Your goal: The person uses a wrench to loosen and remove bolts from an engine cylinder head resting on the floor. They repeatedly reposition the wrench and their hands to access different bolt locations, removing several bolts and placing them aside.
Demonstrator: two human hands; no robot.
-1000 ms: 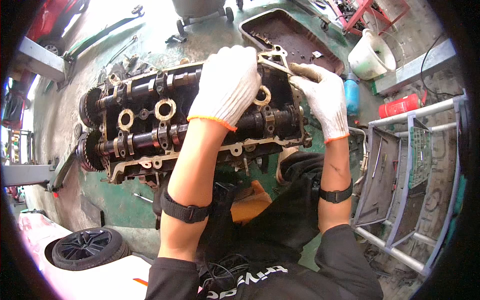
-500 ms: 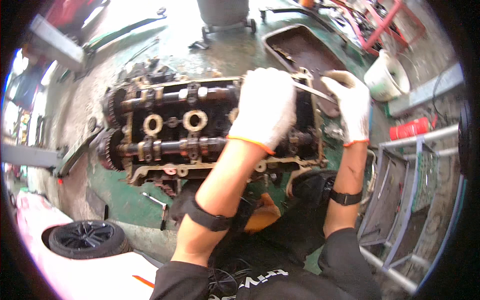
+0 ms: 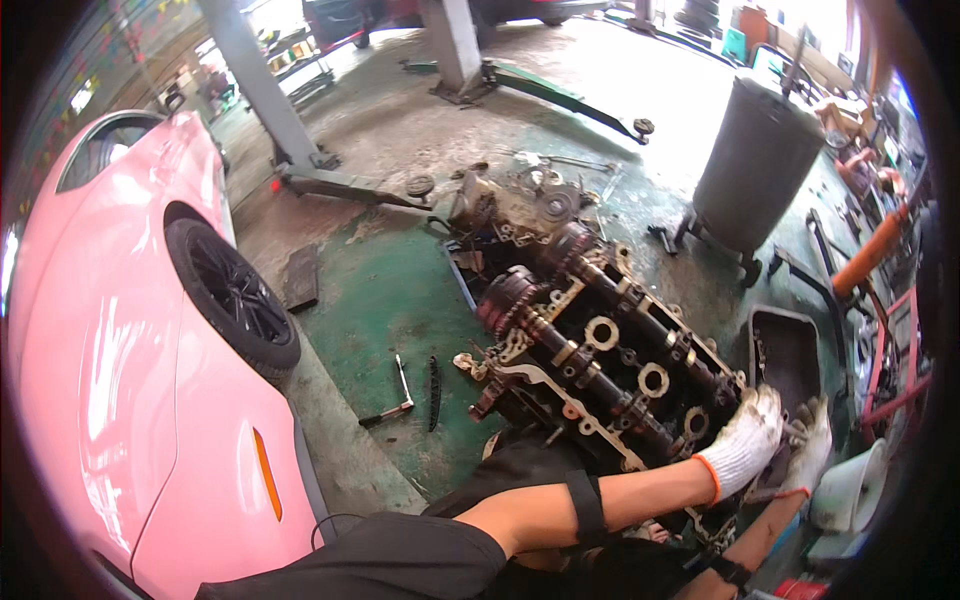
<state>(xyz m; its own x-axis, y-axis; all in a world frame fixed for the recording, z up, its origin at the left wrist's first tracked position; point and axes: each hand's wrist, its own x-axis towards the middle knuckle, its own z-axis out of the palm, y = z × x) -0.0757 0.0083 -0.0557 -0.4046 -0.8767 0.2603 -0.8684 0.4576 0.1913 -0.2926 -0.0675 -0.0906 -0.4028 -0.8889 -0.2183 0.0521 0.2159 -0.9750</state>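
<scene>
An engine cylinder head [image 3: 610, 375], oily and open on top, lies at a slant in front of me, its two camshafts bared and toothed sprockets at the far left end. My left hand [image 3: 748, 440], in a white knit glove with an orange cuff, is closed over the near right end of it. Just to the right, my right hand [image 3: 808, 450], gloved the same way, has its fingers curled close to the left one. Whatever the two hands hold between them is too small and covered to make out.
A dark drip tray [image 3: 785, 355] lies beyond my hands, with a white bucket [image 3: 848, 490] at right. A grey wheeled drum [image 3: 755, 160] stands farther back. On the green floor lie a ratchet [image 3: 402, 385] and a black curved strip [image 3: 433, 393]. A pink car [image 3: 130, 330] stands left.
My view has swung left, so the cylinder head and both hands now appear lower right. The pale rod seen between my hands earlier no longer shows clearly. The hands remain at the same end.
</scene>
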